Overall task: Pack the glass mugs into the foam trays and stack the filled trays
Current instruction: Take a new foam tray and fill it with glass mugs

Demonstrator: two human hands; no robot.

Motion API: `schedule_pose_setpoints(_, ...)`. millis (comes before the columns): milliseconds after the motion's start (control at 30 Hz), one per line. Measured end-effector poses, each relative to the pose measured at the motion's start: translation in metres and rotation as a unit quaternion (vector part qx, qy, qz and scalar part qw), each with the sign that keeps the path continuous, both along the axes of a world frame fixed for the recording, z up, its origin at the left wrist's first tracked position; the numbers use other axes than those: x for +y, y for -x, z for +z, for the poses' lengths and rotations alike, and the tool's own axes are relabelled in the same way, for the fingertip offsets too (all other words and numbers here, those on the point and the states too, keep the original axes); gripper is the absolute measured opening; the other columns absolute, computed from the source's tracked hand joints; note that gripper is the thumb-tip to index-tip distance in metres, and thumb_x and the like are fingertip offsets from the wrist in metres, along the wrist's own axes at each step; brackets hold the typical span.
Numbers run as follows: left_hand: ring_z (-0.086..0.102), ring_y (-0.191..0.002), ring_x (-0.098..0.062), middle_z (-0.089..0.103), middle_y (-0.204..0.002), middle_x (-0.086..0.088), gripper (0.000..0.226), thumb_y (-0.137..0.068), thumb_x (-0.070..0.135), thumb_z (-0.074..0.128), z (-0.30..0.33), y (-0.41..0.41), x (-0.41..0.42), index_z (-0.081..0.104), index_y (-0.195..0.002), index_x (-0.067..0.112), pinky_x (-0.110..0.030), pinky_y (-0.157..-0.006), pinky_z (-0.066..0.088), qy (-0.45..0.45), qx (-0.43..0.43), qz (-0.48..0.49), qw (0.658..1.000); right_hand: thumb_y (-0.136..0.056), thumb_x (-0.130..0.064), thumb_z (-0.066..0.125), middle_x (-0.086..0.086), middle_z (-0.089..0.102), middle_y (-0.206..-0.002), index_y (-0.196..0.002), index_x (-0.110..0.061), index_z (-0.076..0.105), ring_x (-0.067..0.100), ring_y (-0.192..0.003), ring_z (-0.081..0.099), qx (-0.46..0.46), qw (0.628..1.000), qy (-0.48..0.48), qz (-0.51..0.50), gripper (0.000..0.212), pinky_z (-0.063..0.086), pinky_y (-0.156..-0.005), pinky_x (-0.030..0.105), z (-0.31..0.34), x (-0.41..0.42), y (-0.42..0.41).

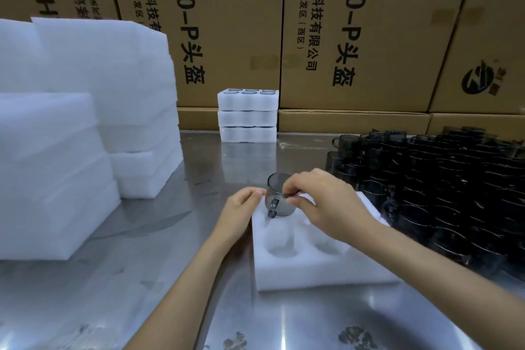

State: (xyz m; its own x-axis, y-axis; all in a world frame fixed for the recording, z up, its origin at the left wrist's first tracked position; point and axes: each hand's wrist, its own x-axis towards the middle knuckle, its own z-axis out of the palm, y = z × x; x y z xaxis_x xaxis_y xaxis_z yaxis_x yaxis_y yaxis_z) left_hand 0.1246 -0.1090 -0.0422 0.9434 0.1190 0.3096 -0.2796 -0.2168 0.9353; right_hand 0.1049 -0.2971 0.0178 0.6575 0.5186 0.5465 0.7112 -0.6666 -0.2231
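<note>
Seating mug in far-left pocket of tray with right hand pinching its rim and left hand curled on tray edge; risks tilting, jamming handle against foam, or slipping from the light pinch.

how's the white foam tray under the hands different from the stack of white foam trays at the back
The white foam tray under the hands lies single, near, its visible pockets empty except one smoky glass mug; the stack of white foam trays at the back is three high, with its top tray filled. Both are white foam on the steel table.
</note>
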Motion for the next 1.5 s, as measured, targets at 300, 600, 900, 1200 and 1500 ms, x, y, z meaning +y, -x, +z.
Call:
schedule_pose_setpoints(300,0.057,-0.075,0.017,0.069,-0.078,0.024,0.031,-0.098,0.016,0.046,0.0,0.002,0.001,0.068,-0.081,0.029,0.0,-0.067,0.038,-0.016,0.004,-0.01,1.0,-0.093,-0.026,0.054,-0.017,0.062,-0.094,-0.104,-0.033,0.062,0.007,-0.091,0.044,0.022,0.999,0.038,-0.006,0.014,0.031,-0.064,0.027,-0.007,0.008,-0.004)
schedule_pose_setpoints(600,0.062,-0.089,0.002,0.072,-0.09,0.015,0.032,-0.099,0.019,0.043,0.0,0.003,0.003,0.072,-0.086,0.026,-0.009,-0.077,0.044,-0.011,0.02,-0.028,0.999,-0.096,-0.026,0.045,-0.007,0.061,-0.092,-0.11,-0.033,0.065,0.016,-0.094,0.046,0.021,0.991,0.127,-0.022,0.025,0.042,-0.066,0.031,-0.011,0.021,-0.003)
schedule_pose_setpoints(900,0.057,-0.116,-0.01,0.068,-0.116,0.008,0.034,-0.09,0.047,0.051,0.006,0.005,0.004,0.067,-0.112,0.028,-0.038,-0.105,0.04,0.07,0.074,-0.109,0.989,-0.1,-0.042,0.032,-0.031,0.018,-0.151,-0.144,-0.046,0.026,-0.006,-0.137,0.01,0.117,0.99,0.074,-0.023,0.045,0.029,-0.103,0.025,-0.019,0.004,0.008)
schedule_pose_setpoints(1200,0.056,-0.115,-0.007,0.065,-0.116,0.014,0.028,-0.092,0.017,0.054,0.002,0.008,0.003,0.063,-0.109,0.036,-0.029,-0.101,0.042,0.008,0.067,-0.103,0.992,-0.1,-0.051,0.022,-0.025,0.007,-0.155,-0.144,-0.05,0.018,-0.001,-0.143,0.0,0.22,0.962,0.162,-0.012,0.045,0.018,-0.111,0.033,-0.018,0.004,0.007)
schedule_pose_setpoints(1500,0.068,-0.089,-0.005,0.073,-0.096,0.011,0.019,-0.097,0.027,0.048,-0.004,0.011,-0.002,0.066,-0.102,0.024,-0.02,-0.075,0.052,0.169,0.075,-0.05,0.982,-0.095,-0.027,0.052,-0.006,0.062,-0.126,-0.122,-0.02,0.064,0.007,-0.113,0.053,0.135,0.973,-0.149,-0.112,0.03,0.034,-0.086,0.015,-0.002,-0.032,-0.037)
